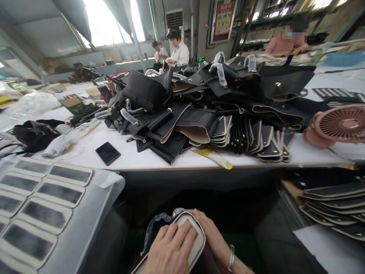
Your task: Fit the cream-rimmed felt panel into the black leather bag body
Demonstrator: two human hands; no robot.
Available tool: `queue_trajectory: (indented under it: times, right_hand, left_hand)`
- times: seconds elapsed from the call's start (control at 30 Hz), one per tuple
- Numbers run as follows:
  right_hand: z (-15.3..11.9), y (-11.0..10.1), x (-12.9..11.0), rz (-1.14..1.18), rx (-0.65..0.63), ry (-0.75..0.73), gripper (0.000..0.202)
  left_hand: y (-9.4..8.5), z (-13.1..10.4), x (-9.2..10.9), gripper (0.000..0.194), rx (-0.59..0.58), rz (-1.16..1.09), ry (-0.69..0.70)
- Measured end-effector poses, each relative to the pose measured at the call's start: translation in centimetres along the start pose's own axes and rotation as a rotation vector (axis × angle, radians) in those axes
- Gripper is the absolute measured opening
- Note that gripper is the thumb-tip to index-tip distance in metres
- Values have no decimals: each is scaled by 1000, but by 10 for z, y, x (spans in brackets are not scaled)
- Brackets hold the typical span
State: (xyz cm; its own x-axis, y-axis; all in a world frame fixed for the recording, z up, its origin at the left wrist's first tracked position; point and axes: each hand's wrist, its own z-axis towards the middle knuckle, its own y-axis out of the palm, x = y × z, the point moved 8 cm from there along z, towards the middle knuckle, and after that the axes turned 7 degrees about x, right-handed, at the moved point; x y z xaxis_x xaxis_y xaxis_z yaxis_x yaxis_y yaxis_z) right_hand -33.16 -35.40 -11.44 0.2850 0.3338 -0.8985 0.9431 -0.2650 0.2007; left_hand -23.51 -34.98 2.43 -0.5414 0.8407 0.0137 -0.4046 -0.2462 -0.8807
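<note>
Press evenly with the left grip [171,245] on the pale-edged bag piece [200,243] directly beneath, cannot tell if pinching; brace with the right grip [210,230], clamped around its far edge; mind the wrapped handle [148,231] beside the left grip.

Under the left hand [171,249], the panel [200,236] is cream with a thin dark edge. At the right hand's [211,230] wrist, the bracelet [232,258] is silver. Left of the left hand, rows of flat pieces [45,213] repeat dark grey rectangles in off-white borders. Beyond both hands, the white worktop [137,161] carries black bags [145,89] with beige insides; the fan [342,123], right of the hands, is dusty pink.
</note>
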Motion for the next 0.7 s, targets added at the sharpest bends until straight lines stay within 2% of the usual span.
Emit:
queue_trajectory:
  times: [0.07, 0.13, 0.27, 0.43, 0.57, 0.7]
  right_hand:
    - [-13, -9, -23, -186, 30, -100, 59]
    - [-25, -10, -42, -313, 4, -173, 62]
    - [-37, -7, -70, -547, -38, -270, 53]
    - [-32, -3, -88, -782, -103, -317, 49]
    - [-30, 7, -96, -950, -187, -356, 43]
    - [-30, 14, -97, -1096, -178, -361, 37]
  left_hand:
    - [-1, -1, 0, 23, 52, 20, -3]
    - [0, -5, 1, 25, 58, 29, -8]
    - [3, -9, -1, 26, -7, -5, -91]
    - [0, -3, -2, 35, -58, -37, -131]
    - [7, -5, -3, 42, -144, -37, -144]
    - [11, -6, -2, 43, -222, -66, -139]
